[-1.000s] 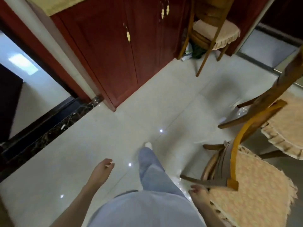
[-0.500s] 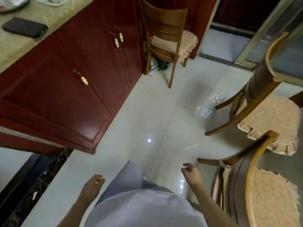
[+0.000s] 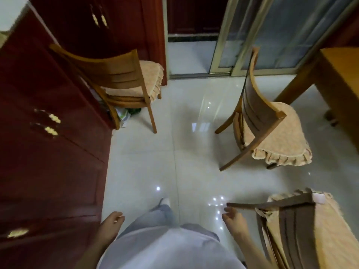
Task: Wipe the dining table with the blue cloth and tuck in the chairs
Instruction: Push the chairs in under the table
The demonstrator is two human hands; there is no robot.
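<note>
A wooden chair [image 3: 262, 121] with a beige frilled cushion stands on the floor at the right, turned toward the dining table [image 3: 338, 74], whose corner and leg show at the far right. A second chair [image 3: 291, 226] is at the bottom right; my right hand [image 3: 234, 218] hangs just left of its back rail, fingers loosely curled, holding nothing. My left hand [image 3: 111, 222] is at the bottom left beside my leg, empty. A third chair [image 3: 120, 78] stands against the red cabinets. No blue cloth is in view.
Red wooden cabinets [image 3: 48, 152] line the left side. A glass sliding door [image 3: 272, 35] and a doorway lie ahead. Some bags [image 3: 126, 115] sit on the floor under the far chair. Glossy white tiles [image 3: 184, 142] stretch between the chairs and cabinets.
My view has swung right and up, bringing the sliding door and the table corner into sight. My right hand came off the near chair's back and both hands hang lower.
</note>
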